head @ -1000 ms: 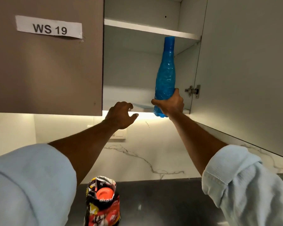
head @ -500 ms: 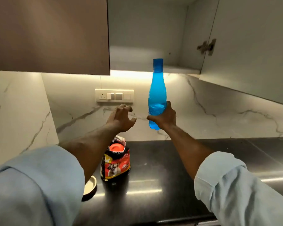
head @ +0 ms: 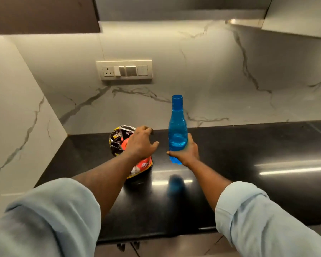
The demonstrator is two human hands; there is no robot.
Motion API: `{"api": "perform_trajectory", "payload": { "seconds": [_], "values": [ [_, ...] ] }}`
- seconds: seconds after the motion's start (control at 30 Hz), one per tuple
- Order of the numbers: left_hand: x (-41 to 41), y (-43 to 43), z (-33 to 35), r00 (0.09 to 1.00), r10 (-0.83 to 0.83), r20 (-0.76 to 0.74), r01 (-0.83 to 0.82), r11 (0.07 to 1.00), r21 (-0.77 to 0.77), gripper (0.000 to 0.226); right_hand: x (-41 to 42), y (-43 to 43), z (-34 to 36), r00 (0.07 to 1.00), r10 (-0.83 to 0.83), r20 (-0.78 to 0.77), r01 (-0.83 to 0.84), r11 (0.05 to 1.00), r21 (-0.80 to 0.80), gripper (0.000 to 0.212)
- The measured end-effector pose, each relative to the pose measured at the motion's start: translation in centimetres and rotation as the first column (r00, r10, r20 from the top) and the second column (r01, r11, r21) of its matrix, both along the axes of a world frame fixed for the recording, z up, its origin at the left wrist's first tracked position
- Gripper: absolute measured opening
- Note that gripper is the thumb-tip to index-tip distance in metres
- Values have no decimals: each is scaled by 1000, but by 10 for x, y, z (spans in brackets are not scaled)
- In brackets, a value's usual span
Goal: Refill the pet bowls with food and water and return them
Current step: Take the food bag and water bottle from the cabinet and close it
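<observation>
My right hand (head: 186,153) grips the lower part of a blue plastic water bottle (head: 177,132), held upright a little above the black countertop (head: 248,154). The bottle's cap is on. My left hand (head: 140,143) hovers with fingers apart over an open red and black pet food bag (head: 119,139), which stands on the counter to the left of the bottle. An orange scoop or lid shows inside the bag. No pet bowl is in view.
A marble wall with a switch and socket plate (head: 124,70) rises behind the counter. A side wall closes the left end. Overhead cabinets (head: 43,13) hang above, and an open cabinet door (head: 300,15) juts out at upper right.
My right hand has brought the blue bottle down from the cabinet shelf to just above the counter. My left hand has dropped from the shelf edge to above the food bag.
</observation>
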State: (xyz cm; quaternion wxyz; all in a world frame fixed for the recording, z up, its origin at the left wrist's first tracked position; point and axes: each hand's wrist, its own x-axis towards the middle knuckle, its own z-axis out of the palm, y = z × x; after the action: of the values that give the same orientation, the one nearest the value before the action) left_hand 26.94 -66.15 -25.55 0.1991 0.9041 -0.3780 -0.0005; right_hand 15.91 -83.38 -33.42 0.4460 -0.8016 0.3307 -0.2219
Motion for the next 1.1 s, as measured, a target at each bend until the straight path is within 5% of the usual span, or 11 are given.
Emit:
{"api": "perform_trajectory", "payload": {
  "seconds": [0.5,0.8,1.1],
  "values": [
    [14,-35,-48,924,-75,374,-26,966,257,48,5,-23,-87,996,-74,-40,80,982,171,85],
    [7,-33,-47,936,-40,350,-55,964,260,51,2,-16,-86,997,-71,-29,74,989,128,91],
    [-17,-13,-25,927,-67,368,-1,983,181,47,-25,-2,-36,989,-101,-112,101,995,-5,127]
  ]
}}
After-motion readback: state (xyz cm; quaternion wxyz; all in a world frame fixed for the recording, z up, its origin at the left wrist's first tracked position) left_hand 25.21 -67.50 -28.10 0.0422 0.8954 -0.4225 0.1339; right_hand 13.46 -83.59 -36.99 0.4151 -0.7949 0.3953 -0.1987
